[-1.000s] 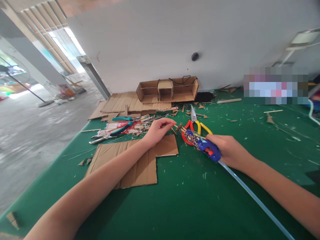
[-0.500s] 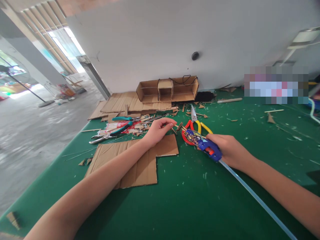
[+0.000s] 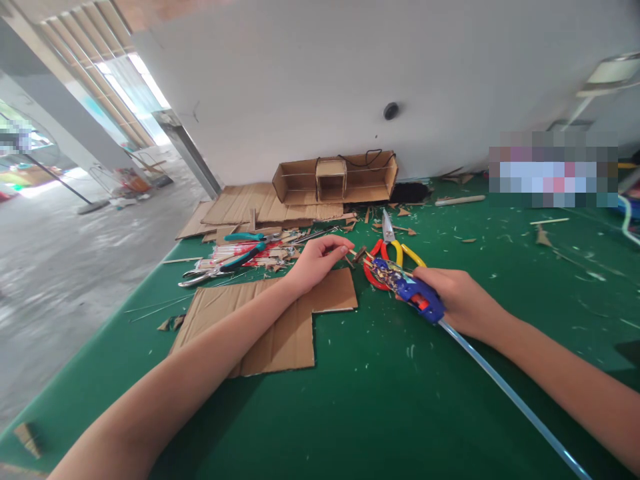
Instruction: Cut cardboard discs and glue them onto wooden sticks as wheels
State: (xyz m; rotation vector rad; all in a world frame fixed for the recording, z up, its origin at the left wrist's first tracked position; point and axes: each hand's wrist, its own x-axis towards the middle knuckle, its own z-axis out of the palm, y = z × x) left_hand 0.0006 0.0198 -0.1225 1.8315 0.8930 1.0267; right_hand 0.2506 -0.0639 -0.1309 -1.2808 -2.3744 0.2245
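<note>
My left hand (image 3: 320, 262) pinches a thin wooden stick that carries a small brown piece (image 3: 359, 255) at its far end. Wrapped round a blue hot glue gun (image 3: 413, 293) is my right hand (image 3: 453, 300); a long clear glue stick (image 3: 505, 387) runs out of the gun's back. The gun's nozzle points left and is close to the brown piece; whether they touch I cannot tell. Behind the gun lie scissors (image 3: 388, 227) with red and yellow handles, partly covered. Under my left forearm rests a cut cardboard sheet (image 3: 280, 340).
Teal-handled pliers (image 3: 243, 237) lie on a pile of sticks at the left. A cardboard box structure (image 3: 360, 177) stands against the wall, beside flat cardboard (image 3: 240, 203). Scraps and a pale rod (image 3: 460, 200) are scattered over the green tabletop (image 3: 390, 413).
Almost nothing differs. The small brown piece by the nozzle has turned slightly; both hands keep nearly the same place and hold.
</note>
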